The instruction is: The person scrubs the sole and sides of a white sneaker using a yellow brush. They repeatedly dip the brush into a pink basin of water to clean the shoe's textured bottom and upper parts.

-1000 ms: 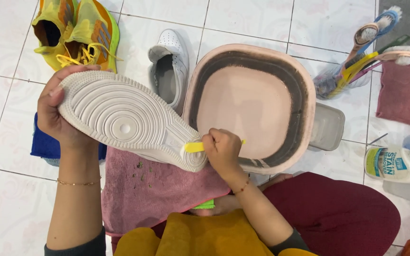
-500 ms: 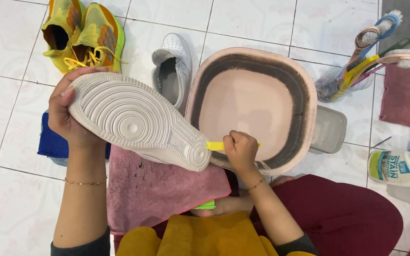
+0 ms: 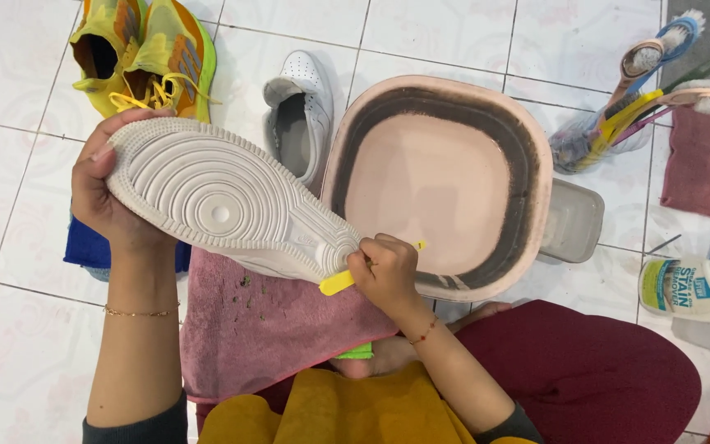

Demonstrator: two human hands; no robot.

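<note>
**White shoe held sole-up over the pink towel**

The left hand (image 3: 112,205) grips the white shoe (image 3: 232,201) at its toe end, sole up; the upper is hidden. The right hand (image 3: 388,271) closes around a yellow tool (image 3: 337,283), its tip at the heel edge and hard to make out. At the right edge, a white bottle (image 3: 692,288) with a blue-green label is cut off, beside the pink basin (image 3: 441,185).

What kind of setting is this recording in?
Probably a home or small-shop shoe-cleaning spot on a white tiled floor: a pink wash basin of murky water, a cluster of scrub brushes, and yellow-green sneakers waiting.
</note>
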